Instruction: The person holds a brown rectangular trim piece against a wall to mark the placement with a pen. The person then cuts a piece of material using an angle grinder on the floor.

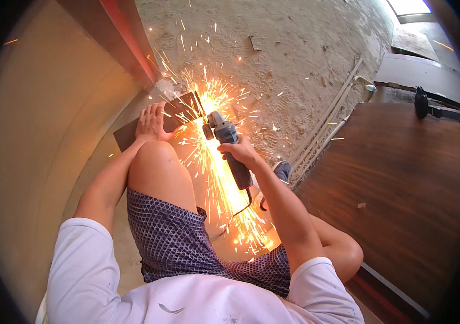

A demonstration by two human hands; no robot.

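Note:
My right hand (240, 152) is closed round the body of a blue and black angle grinder (231, 156). Its head and disc meet the right end of a dark flat metal plate (127, 135), and bright sparks (212, 167) stream from there, mostly toward me and past my legs. My left hand (153, 123) grips the plate across its middle, fingers at the far edge and thumb at the near one. Glare hides the exact contact point. A cord (247, 204) runs from the grinder's rear end.
A large brown wood-grain panel (387, 178) lies to my right, with a black strap (449, 113) on its far end. Long thin strips (330, 116) lie beside it on the dusty floor (295, 32). At the left stands a beige curved-looking surface (51, 108) near a red and brown beam (127, 38).

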